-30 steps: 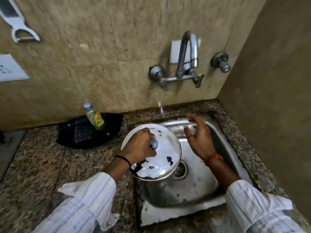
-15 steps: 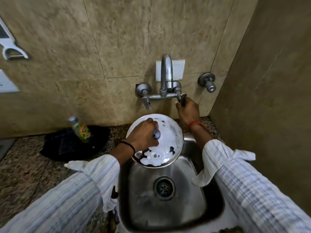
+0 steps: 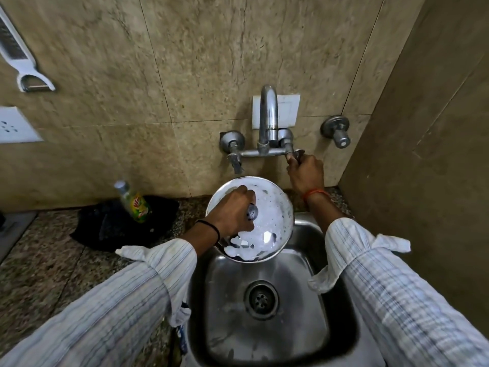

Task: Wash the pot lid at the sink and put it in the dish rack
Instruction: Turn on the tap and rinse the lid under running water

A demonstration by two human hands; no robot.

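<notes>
A round steel pot lid point(image 3: 272, 218), covered in white soap foam, hangs over the back edge of the steel sink point(image 3: 338, 321), below the wall tap point(image 3: 268, 120). My left hand point(image 3: 232, 211) grips the lid by its knob in the middle. My right hand point(image 3: 307, 173) is up at the wall, closed around the tap's right handle point(image 3: 297, 154). No water runs from the spout. No dish rack is in view.
A small green dish-soap bottle point(image 3: 133, 202) stands on a black tray point(image 3: 105, 226) on the granite counter left of the sink. A second valve point(image 3: 337, 131) juts from the wall on the right. A side wall closes in on the right. A peeler point(image 3: 23, 67) hangs top left.
My right hand rose from over the sink to the tap's right handle and took hold of it. The lid moved back under the spout, and my head leaned in over the sink.
</notes>
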